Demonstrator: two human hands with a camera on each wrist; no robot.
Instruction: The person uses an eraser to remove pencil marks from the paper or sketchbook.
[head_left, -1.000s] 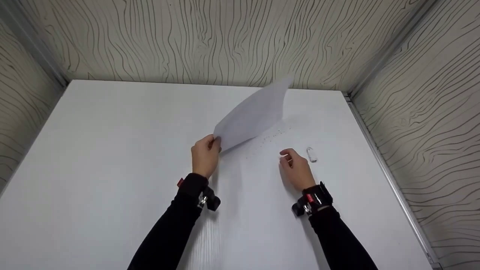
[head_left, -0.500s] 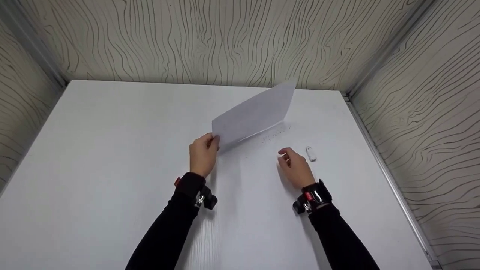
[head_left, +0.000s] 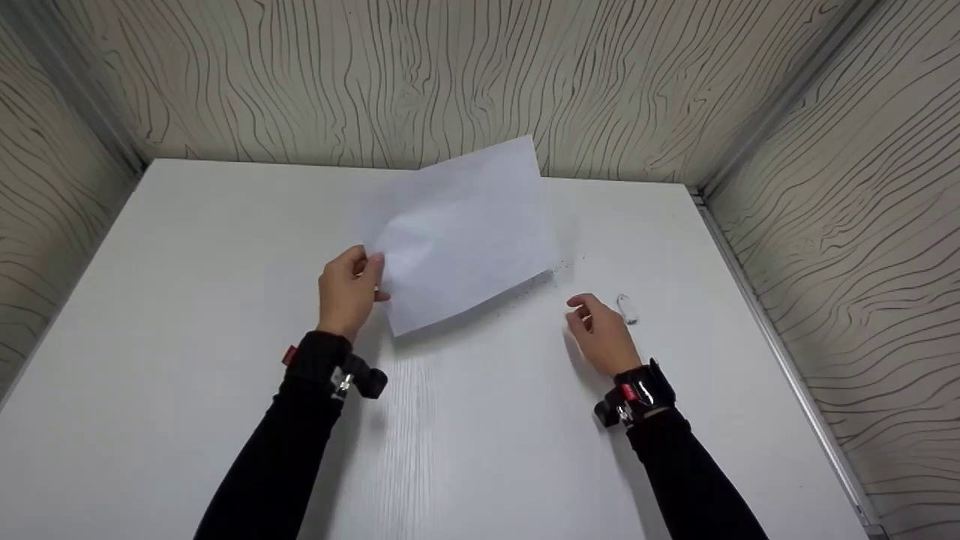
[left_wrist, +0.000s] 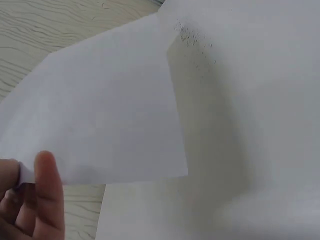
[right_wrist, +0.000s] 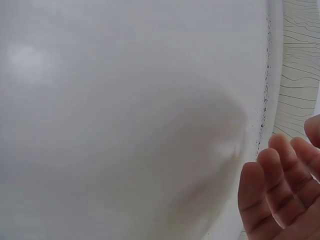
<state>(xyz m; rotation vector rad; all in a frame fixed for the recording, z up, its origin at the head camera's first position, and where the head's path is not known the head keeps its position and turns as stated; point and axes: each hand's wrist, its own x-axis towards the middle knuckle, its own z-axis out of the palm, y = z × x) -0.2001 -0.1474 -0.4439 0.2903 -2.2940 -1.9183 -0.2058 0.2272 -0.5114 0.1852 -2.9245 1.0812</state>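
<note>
In the head view my left hand (head_left: 349, 290) pinches the left edge of a white sheet of paper (head_left: 465, 232) between thumb and fingers. The sheet is raised and tilted over the table, its lower edge casting a shadow. Dark eraser-like crumbs (head_left: 562, 266) lie by its right corner, and the left wrist view shows these specks (left_wrist: 190, 37) beyond the paper. To the right, my right hand (head_left: 604, 337) stays low over the table with loosely bent fingers (right_wrist: 272, 175) holding nothing. Beside it lies a small white oblong piece (head_left: 627, 309) with a greyish end.
The white table (head_left: 202, 360) reaches back to a wood-grain patterned wall (head_left: 465, 82). A similar side panel (head_left: 862, 247) stands on the right, with a metal edge strip (head_left: 787, 382) along the table.
My left hand has moved left with the paper, which now faces the camera more broadly and covers part of the crumbs. My right hand has barely moved.
</note>
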